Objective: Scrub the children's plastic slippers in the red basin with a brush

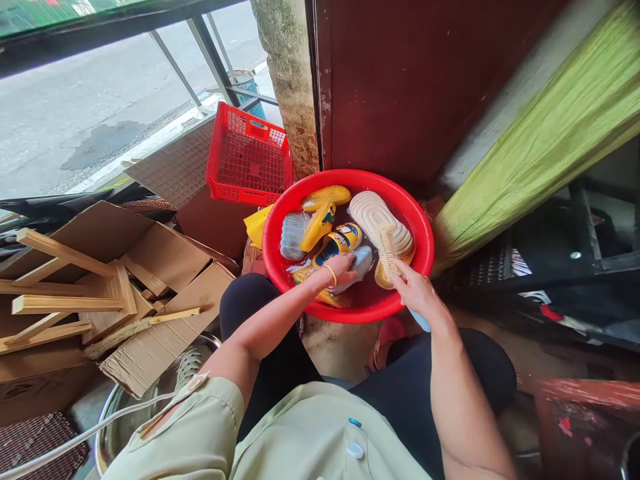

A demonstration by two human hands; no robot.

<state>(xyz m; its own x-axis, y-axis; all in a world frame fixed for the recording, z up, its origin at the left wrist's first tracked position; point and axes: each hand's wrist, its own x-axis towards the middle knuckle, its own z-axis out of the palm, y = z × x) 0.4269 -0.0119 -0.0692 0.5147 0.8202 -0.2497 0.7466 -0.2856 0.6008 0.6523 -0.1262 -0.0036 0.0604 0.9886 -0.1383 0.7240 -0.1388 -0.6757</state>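
A round red basin (pixel 425 233) holds dark water and several pieces of footwear. My left hand (pixel 341 269) is closed on a grey-blue shoe (pixel 361 263) low in the basin. In my right hand (pixel 416 292) is a scrub brush (pixel 387 247) with pale bristles and a light blue handle, over the basin's right side. A cream sole (pixel 375 215) lies behind the brush. Yellow clogs (pixel 318 227) fill the middle, one with a dark blue inside (pixel 336 245). At the left rests a clear grey-blue shoe (pixel 293 236).
Behind the basin on the left stands a red plastic crate (pixel 250 160). Cardboard (pixel 170 327) and a wooden stool (pixel 100 293) lie at the left, above a metal basin (pixel 107 427). A dark red door (pixel 400 87) and green curtain (pixel 540 140) are beyond.
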